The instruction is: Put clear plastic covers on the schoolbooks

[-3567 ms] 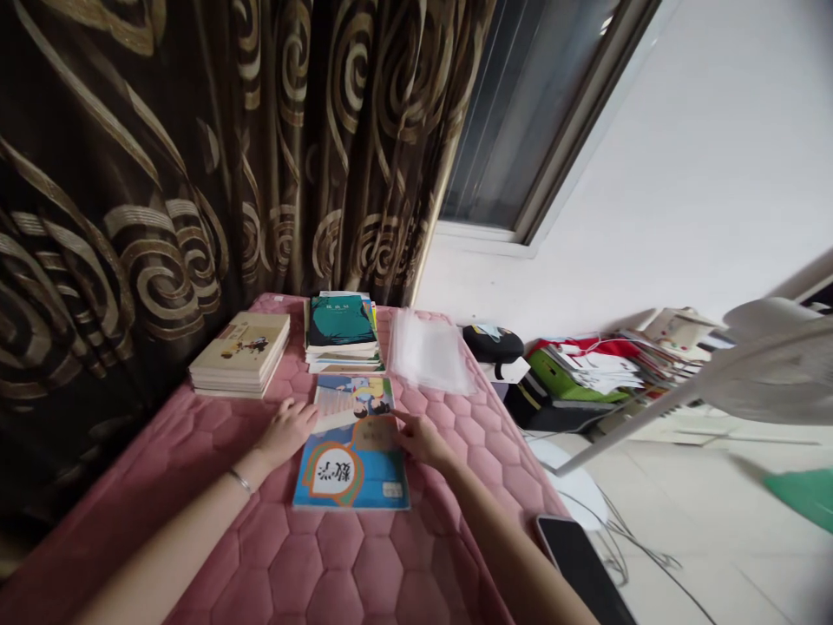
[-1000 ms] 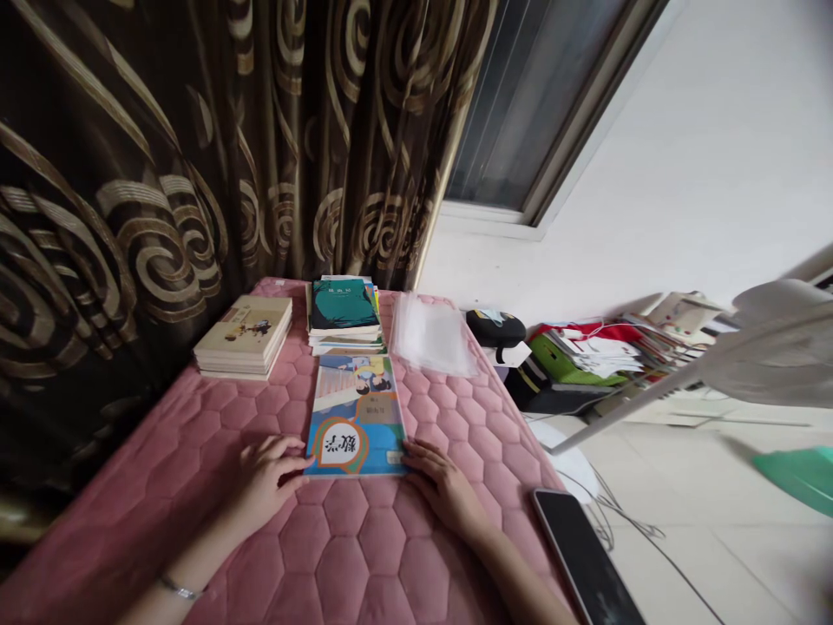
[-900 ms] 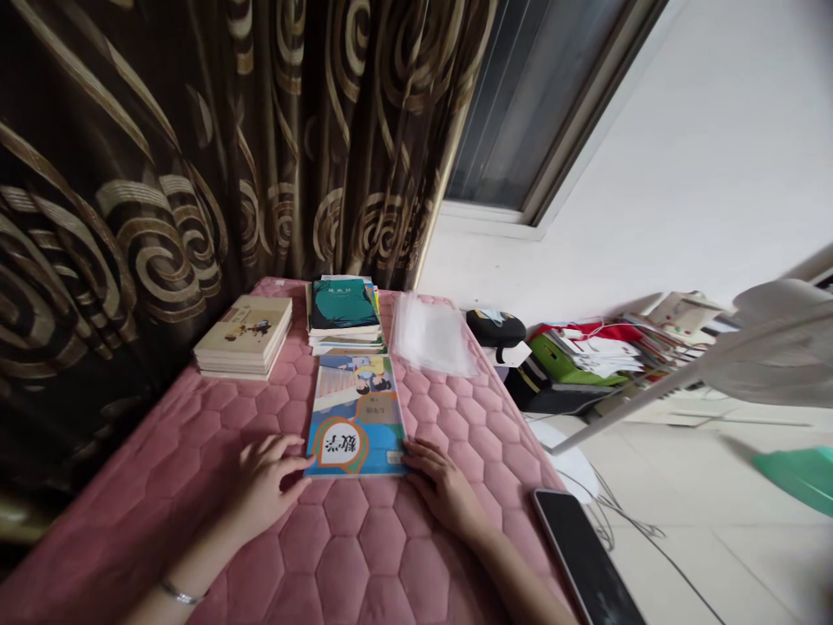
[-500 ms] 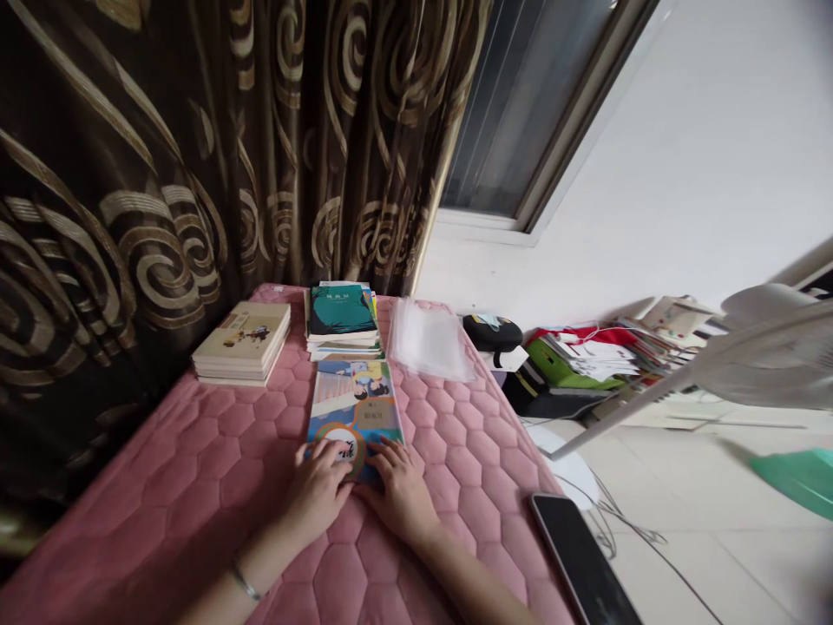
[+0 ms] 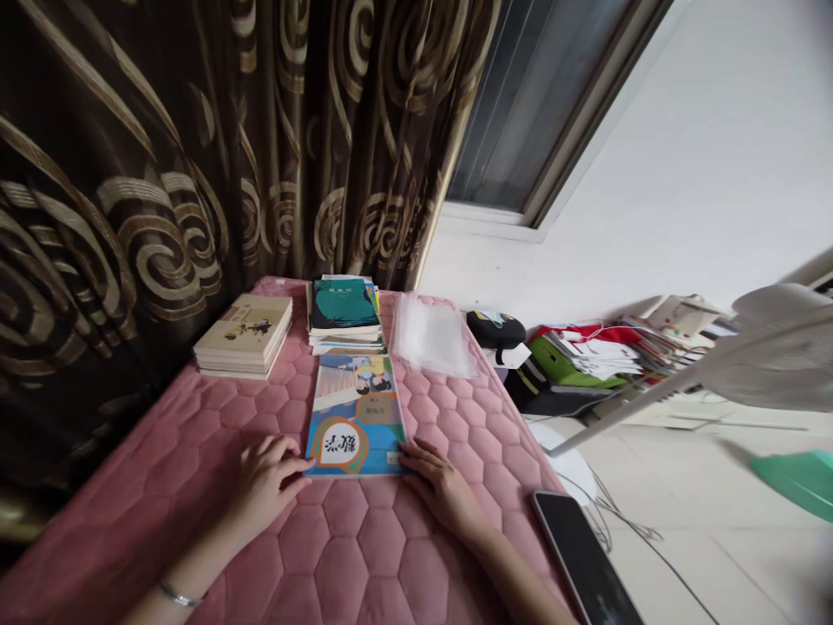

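A blue textbook (image 5: 357,417) with a picture of children and a white title circle lies flat on the pink quilted mattress (image 5: 338,555), its cover upside down to me. My left hand (image 5: 270,477) rests at the book's near left corner, fingers loosely apart, the index fingertip at the cover's edge. On the other side, my right hand (image 5: 446,486) lies with fingers stretched out, their tips at the near right corner. Neither hand is closed around the book. Just beyond it sits a pile of books topped by a dark teal one (image 5: 344,304).
A stack of beige books (image 5: 244,334) stands at the left, and clear plastic sleeves (image 5: 433,337) lie right of the teal-topped pile. A phone (image 5: 582,555) lies along the right edge. Past that edge are a white fan (image 5: 768,347) and cables. A patterned curtain (image 5: 260,130) hangs behind.
My hands have moved apart from the book's front part, left hand to the left and right hand to the right, uncovering the title circle. The book stays in about the same place.
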{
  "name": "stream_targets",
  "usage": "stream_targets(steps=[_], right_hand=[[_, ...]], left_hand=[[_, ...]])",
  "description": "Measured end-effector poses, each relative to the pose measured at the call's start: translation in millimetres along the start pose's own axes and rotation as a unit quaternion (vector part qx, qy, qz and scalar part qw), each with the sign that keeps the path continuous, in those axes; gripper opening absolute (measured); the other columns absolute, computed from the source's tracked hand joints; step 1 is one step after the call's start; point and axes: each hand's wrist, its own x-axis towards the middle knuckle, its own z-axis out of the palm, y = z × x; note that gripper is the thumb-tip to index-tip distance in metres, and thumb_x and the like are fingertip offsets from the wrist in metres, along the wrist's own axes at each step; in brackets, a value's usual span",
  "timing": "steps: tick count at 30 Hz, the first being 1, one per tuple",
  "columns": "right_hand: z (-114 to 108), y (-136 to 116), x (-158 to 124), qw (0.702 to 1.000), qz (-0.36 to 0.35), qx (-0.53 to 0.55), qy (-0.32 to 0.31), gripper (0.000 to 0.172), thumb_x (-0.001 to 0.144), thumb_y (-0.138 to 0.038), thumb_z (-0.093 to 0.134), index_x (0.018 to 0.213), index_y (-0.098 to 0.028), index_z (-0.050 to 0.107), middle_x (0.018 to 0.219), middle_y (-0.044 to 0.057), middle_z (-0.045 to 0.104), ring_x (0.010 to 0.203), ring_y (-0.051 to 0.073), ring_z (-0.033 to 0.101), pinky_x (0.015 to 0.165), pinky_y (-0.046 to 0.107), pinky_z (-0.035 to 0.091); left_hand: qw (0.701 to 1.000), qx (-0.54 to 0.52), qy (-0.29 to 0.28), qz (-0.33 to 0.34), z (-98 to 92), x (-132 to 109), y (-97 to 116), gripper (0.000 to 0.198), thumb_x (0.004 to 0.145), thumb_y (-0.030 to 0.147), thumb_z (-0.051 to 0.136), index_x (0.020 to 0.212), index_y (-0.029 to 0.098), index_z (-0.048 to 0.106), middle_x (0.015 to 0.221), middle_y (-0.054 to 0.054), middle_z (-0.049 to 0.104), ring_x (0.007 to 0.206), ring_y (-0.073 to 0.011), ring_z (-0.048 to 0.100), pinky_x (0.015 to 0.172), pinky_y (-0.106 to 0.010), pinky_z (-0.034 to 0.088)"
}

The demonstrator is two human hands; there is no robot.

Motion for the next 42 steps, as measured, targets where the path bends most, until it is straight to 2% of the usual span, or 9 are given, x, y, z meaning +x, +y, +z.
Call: stream_targets(steps=[4,11,14,17,22,26,35,38,42], right_hand=[[-0.8,5.2,-3.1,1.000,0.003,0.010,-0.007,0.031,0.096,-0.033,0.051,0.122,-0.028,0.067,0.135,0.004,0.059,0.133,0.024,0.046,0.112,0.049,0.039],[-2.9,-3.6,-3.2,1.000,-0.004,-0.026,0.004,0.031,0.094,-0.027,0.050,0.120,-0.025,0.067,0.133,0.005,0.061,0.133,0.024,0.046,0.109,0.047,0.042],[1.8,-19.6,2.9,0.997,0.002,-0.064,0.032,0.027,0.089,-0.028,0.056,0.113,-0.022,0.069,0.128,0.009,0.063,0.130,0.027,0.047,0.105,0.048,0.044],[15.8,-40.2,14.9,0.995,0.004,-0.095,0.044,0.029,0.083,-0.035,0.067,0.108,-0.021,0.069,0.126,0.011,0.064,0.129,0.031,0.047,0.106,0.052,0.039],[37.6,-57.7,29.8,0.995,-0.005,-0.095,0.038,0.032,0.082,-0.035,0.070,0.110,-0.020,0.066,0.126,0.011,0.064,0.130,0.031,0.046,0.108,0.052,0.032],[33.6,-50.4,25.8,0.995,0.012,-0.095,0.036,0.025,0.087,-0.033,0.066,0.109,-0.023,0.067,0.126,0.010,0.064,0.129,0.029,0.048,0.105,0.051,0.033],[-3.2,-10.0,0.3,0.995,0.024,-0.096,0.003,0.028,0.092,-0.029,0.055,0.117,-0.032,0.067,0.130,0.004,0.063,0.130,0.028,0.047,0.104,0.052,0.035],[-7.3,-6.0,-2.1,0.996,0.010,-0.093,-0.007,0.030,0.093,-0.028,0.052,0.120,-0.033,0.066,0.132,0.004,0.062,0.131,0.028,0.046,0.106,0.052,0.033],[-13.1,-11.7,3.5,0.995,-0.011,-0.100,-0.013,0.028,0.089,-0.027,0.056,0.114,-0.031,0.069,0.128,0.004,0.064,0.131,0.029,0.045,0.105,0.052,0.033]], left_hand=[[1.000,-0.012,-0.017,0.011,-1.4,0.3,-2.4,0.016,0.080,0.025,0.069,0.091,0.035,0.074,0.093,0.002,0.066,0.092,-0.0177,0.057,0.074,-0.030,0.037],[1.000,-0.011,-0.021,0.009,-12.9,2.6,10.8,0.016,0.080,0.022,0.065,0.091,0.032,0.072,0.096,0.001,0.065,0.094,-0.0189,0.056,0.076,-0.033,0.038],[1.000,-0.006,-0.012,0.001,-9.3,7.4,26.9,0.013,0.079,0.022,0.066,0.090,0.027,0.070,0.103,-0.002,0.063,0.100,-0.0218,0.055,0.081,-0.037,0.038],[0.999,-0.019,-0.028,-0.002,1.2,17.1,50.2,0.018,0.079,0.024,0.068,0.097,0.027,0.068,0.106,-0.002,0.063,0.102,-0.0235,0.054,0.084,-0.040,0.037],[0.998,-0.037,-0.049,-0.018,13.4,29.8,77.5,0.013,0.081,0.016,0.066,0.091,0.025,0.068,0.100,-0.002,0.064,0.099,-0.0220,0.055,0.088,-0.042,0.035],[0.999,-0.026,-0.037,-0.010,11.9,25.6,70.8,0.017,0.081,0.019,0.067,0.095,0.029,0.070,0.100,-0.001,0.065,0.099,-0.0217,0.055,0.087,-0.041,0.035],[1.000,0.008,-0.013,0.008,-4.8,3.2,14.3,0.018,0.082,0.022,0.067,0.093,0.035,0.073,0.095,0.001,0.066,0.094,-0.0189,0.056,0.079,-0.034,0.035],[0.999,0.030,-0.015,0.023,-8.8,0.5,15.6,0.026,0.082,0.019,0.063,0.099,0.038,0.072,0.095,0.002,0.066,0.096,-0.0203,0.056,0.084,-0.038,0.035],[0.996,0.073,-0.023,0.051,-13.4,7.6,36.5,0.024,0.081,0.016,0.061,0.099,0.028,0.071,0.112,-0.003,0.066,0.109,-0.0258,0.054,0.098,-0.050,0.033]])
